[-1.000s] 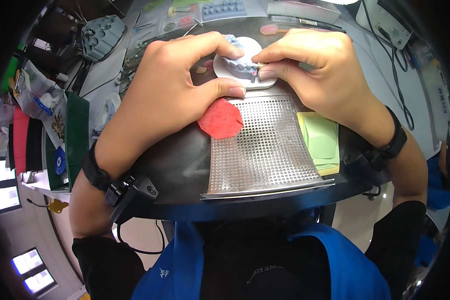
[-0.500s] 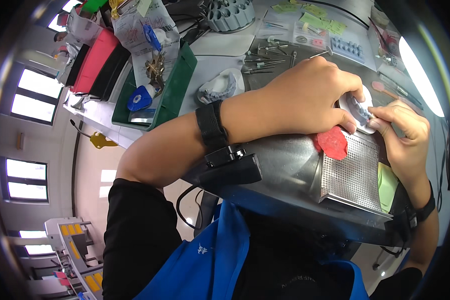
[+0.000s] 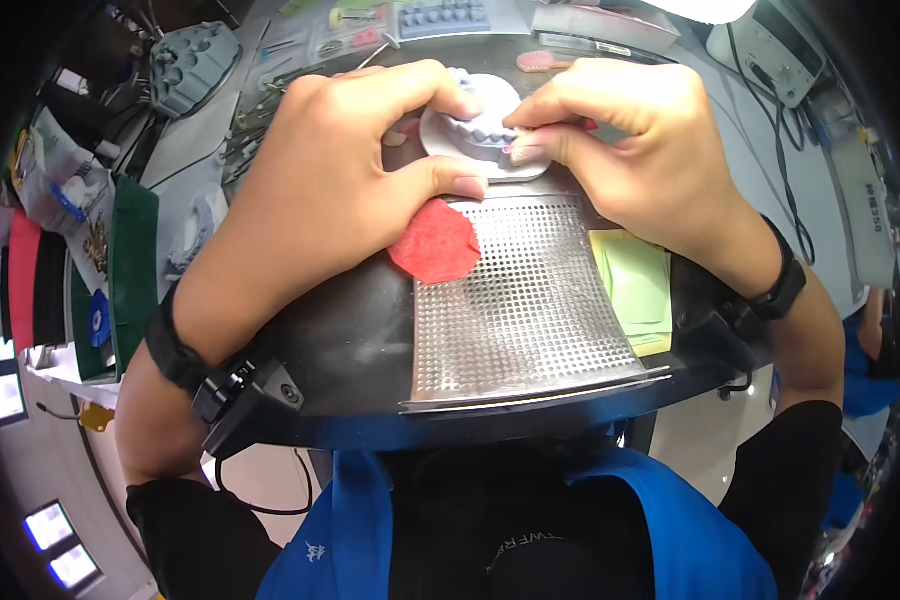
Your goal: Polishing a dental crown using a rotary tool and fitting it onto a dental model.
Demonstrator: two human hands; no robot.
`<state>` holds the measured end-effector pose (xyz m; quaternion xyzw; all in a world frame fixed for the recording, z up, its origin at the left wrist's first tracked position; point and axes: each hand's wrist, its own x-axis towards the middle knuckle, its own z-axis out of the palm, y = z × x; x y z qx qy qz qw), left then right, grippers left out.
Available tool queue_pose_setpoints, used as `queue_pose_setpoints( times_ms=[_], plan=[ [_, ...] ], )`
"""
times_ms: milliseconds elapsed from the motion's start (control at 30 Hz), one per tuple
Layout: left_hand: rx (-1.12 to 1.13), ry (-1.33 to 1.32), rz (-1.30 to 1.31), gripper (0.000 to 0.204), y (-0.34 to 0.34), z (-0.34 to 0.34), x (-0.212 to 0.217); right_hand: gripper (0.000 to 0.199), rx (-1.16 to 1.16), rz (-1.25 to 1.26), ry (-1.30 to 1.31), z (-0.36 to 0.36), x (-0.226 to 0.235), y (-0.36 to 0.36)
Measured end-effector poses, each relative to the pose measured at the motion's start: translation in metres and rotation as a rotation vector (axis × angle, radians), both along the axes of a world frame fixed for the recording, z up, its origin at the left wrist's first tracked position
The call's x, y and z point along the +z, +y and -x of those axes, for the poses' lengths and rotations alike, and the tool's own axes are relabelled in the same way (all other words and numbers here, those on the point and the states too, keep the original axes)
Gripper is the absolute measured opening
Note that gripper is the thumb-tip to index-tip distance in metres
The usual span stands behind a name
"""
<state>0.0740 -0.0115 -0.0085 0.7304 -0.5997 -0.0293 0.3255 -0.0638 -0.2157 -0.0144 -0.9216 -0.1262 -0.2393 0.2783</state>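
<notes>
A grey dental model (image 3: 485, 132) on a white base (image 3: 526, 172) rests at the far end of a perforated metal tray. My left hand (image 3: 355, 150) holds it by the left side, index finger over the teeth and thumb along the base's near edge. At the model's right side, my right hand (image 3: 620, 135) pinches thumb and index fingertips together against the row of teeth. Whatever small piece lies between those fingertips is hidden; a tiny pink mark shows beside them. A red round sheet (image 3: 436, 243) lies beneath my left thumb side, overlapping the tray.
The perforated metal tray (image 3: 510, 300) extends to the bench's near edge, with green paper notes (image 3: 638, 285) to its right. Rotary tools and a grey bur holder (image 3: 192, 68) stand at far left. Another dental model (image 3: 202, 225) sits beside my left wrist; a control box (image 3: 770, 50) is far right.
My view has swung to the right, bringing the model and both hands toward the middle. Both hands stay at the model, the right fingertips still pinched at its teeth.
</notes>
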Motion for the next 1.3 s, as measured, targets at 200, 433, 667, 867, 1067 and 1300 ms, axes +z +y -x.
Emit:
queue_pose_setpoints(
  times_ms=[200, 433, 667, 867, 1067, 1300],
  plan=[
    [-0.023, -0.029, 0.056, 0.037, -0.003, 0.001, -0.003, 0.010, -0.051, 0.019, 0.004, 0.002, 0.006, 0.004],
    [-0.013, -0.026, 0.041, 0.050, 0.005, -0.002, 0.009, 0.011, -0.046, -0.002, -0.205, 0.005, -0.001, -0.027],
    [0.166, -0.118, -0.017, 0.038, 0.013, -0.016, 0.008, 0.013, -0.098, 0.453, 0.020, 0.002, 0.015, -0.034],
    [0.170, -0.120, -0.001, 0.018, 0.008, -0.008, 0.005, 0.017, -0.086, 0.359, -0.013, 0.000, 0.006, -0.035],
    [0.253, -0.158, 0.058, 0.014, 0.008, -0.007, 0.005, 0.022, -0.091, 0.349, -0.057, 0.000, 0.005, -0.030],
    [-0.002, 0.141, 0.312, 0.020, 0.003, 0.007, 0.003, 0.021, 0.065, 0.254, -0.246, 0.006, 0.022, -0.017]
  ],
)
